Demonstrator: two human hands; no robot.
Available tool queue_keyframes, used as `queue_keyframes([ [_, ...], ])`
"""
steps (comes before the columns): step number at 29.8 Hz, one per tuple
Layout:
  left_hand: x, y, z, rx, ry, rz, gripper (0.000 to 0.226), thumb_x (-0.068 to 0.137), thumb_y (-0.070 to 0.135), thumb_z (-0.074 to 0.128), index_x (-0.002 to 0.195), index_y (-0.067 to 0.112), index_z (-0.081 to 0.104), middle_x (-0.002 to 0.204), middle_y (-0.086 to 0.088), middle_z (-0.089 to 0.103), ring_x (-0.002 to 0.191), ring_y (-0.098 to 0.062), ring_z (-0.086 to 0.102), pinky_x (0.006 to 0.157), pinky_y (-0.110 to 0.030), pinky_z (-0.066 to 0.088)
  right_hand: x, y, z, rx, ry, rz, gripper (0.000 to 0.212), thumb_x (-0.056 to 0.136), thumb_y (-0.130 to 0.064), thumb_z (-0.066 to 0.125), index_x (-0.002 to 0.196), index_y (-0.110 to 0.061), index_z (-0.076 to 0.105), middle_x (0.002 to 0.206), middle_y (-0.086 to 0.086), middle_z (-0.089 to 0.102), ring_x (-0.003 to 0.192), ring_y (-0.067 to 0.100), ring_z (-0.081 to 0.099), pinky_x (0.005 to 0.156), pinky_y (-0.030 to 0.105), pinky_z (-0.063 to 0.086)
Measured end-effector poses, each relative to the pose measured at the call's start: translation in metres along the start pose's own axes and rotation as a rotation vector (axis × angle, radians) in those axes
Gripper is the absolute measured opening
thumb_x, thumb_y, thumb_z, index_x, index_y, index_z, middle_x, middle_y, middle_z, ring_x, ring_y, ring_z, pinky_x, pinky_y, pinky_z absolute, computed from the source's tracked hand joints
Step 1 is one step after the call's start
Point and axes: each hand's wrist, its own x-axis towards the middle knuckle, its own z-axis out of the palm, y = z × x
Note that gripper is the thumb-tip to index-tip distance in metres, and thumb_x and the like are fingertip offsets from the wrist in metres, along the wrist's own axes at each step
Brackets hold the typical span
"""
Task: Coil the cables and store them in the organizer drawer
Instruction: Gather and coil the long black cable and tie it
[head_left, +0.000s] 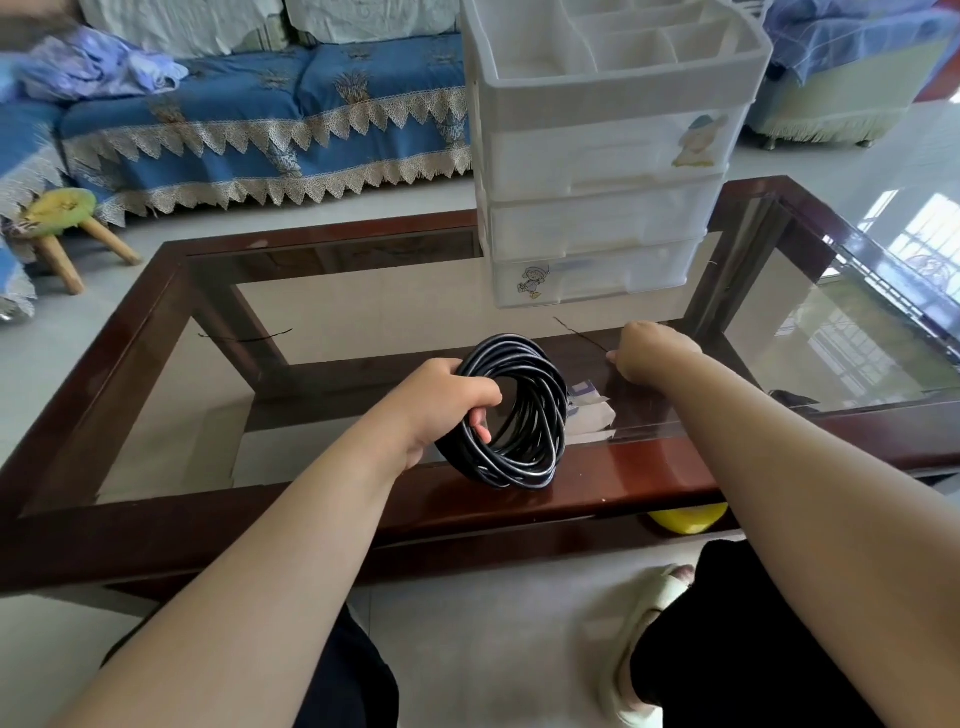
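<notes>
My left hand (441, 402) grips a coiled black cable (519, 415), fingers curled through its loops, and holds it upright just above the table's near edge. My right hand (649, 353) is down on the glass to the coil's right, fingers curled, pinching a thin black wire tie (579, 335) that runs away to the upper left. A second thin black tie (249, 336) lies on the glass at the left. The white plastic organizer (597, 218) stands at the table's far side, its three stacked drawers closed and its top tray divided into compartments.
The coffee table has a dark wooden frame (649, 467) around glass panels. Some white paper (592, 415) lies under the glass behind the coil. A blue sofa (260, 119) and a small stool (62, 218) stand beyond. My knees and a slipper are below the table edge.
</notes>
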Motion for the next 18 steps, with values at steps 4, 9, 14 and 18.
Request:
queue_keyframes([
  [4,0.003,-0.003,0.000,-0.018,0.003,-0.012,0.023,0.086,0.011,0.059,0.066,0.012,0.048,0.049,0.001,0.049,0.050,-0.019,0.059,0.063,-0.028,0.050,-0.011,-0.021,-0.019,0.243,0.029,-0.136,0.031,0.098,-0.027,0.042,0.091,-0.003,0.061,0.087,0.015,0.061,0.077,0.028,0.054,0.070,0.031,0.041],
  [9,0.005,-0.003,0.004,-0.098,-0.024,-0.015,0.035,0.089,0.025,0.067,0.063,0.012,0.049,0.046,0.001,0.047,0.044,-0.016,0.055,0.049,-0.022,0.048,-0.071,-0.055,-0.046,0.730,-0.130,-0.426,0.036,0.097,-0.027,0.049,0.071,-0.005,0.059,0.061,0.004,0.060,0.053,0.017,0.053,0.058,0.029,0.047],
  [14,0.005,-0.005,0.004,-0.117,-0.048,0.000,0.041,0.086,0.044,0.065,0.066,0.012,0.050,0.047,0.003,0.050,0.045,-0.014,0.058,0.052,-0.024,0.048,-0.095,-0.065,-0.043,0.783,-0.310,-0.395,0.029,0.096,-0.026,0.052,0.073,-0.010,0.059,0.058,-0.001,0.055,0.047,0.009,0.052,0.049,0.020,0.046],
  [18,0.001,-0.004,0.002,-0.146,-0.075,-0.031,0.053,0.072,0.063,0.062,0.064,0.012,0.050,0.048,0.002,0.051,0.048,-0.016,0.059,0.058,-0.027,0.050,-0.099,-0.057,-0.049,0.858,-0.395,-0.372,0.025,0.096,-0.025,0.054,0.085,-0.003,0.060,0.061,0.002,0.052,0.052,0.012,0.051,0.063,0.031,0.052],
])
